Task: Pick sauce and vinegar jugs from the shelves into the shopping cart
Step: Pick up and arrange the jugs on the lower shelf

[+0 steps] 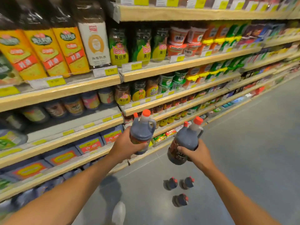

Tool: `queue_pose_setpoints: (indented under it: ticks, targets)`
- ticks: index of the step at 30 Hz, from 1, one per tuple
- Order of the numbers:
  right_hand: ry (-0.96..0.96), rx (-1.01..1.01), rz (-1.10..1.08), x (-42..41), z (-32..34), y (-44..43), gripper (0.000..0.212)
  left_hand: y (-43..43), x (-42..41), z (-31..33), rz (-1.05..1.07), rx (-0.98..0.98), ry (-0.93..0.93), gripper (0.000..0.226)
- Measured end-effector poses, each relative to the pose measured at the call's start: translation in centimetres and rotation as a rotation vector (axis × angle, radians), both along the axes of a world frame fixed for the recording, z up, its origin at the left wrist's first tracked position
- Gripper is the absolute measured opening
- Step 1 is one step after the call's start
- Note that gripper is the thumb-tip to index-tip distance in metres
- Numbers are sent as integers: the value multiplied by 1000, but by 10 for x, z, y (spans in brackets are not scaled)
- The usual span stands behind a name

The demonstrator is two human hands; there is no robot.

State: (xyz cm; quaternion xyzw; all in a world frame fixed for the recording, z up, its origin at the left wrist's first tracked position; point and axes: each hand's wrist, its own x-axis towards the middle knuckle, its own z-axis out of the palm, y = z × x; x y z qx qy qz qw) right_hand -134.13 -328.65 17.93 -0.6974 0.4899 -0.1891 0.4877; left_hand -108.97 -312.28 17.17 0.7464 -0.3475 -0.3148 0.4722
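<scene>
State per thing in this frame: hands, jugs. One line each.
left hand, gripping left jug by its body.
left jug, capped, near upright, held.
right hand, gripping right jug low.
right jug, capped, tilted, held.
three floor jugs, capped, apart, untouched.

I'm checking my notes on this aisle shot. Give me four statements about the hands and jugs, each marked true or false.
1. The left hand grips the left jug, the right hand the right jug. True.
2. The held jugs have green caps. False: their caps are red.
3. Three spare jugs sit on the floor below the hands. True.
4. A shopping cart stands under the hands. False: no cart is in view, only floor.
</scene>
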Motion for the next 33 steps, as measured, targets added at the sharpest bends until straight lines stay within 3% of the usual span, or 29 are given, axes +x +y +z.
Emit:
queue_pose_setpoints:
  ticks: [3,7,11,16,19,22,27,33]
  targets:
    - [-33,23,126,33,8,10,59,42,6,15,97,-24,6,47]
    - [-41,22,281,82,12,31,60,103,23,19,277,-20,16,55]
    - [-33,-9,422,138,12,62,58,159,45,20,454,16,-1,49]
    - [-29,4,563,210,1,107,72,223,78,21,596,26,-6,47]
    - [-35,7,631,250,-2,138,62,256,99,21,658,7,-3,51]
    - [-23,4,679,286,-4,167,70,284,121,19,699,3,-11,50]
    - [-41,1,726,329,-8,204,45,315,152,14,709,-49,6,48]
    - [-64,-54,692,359,-17,227,75,341,176,5,672,-115,21,54]
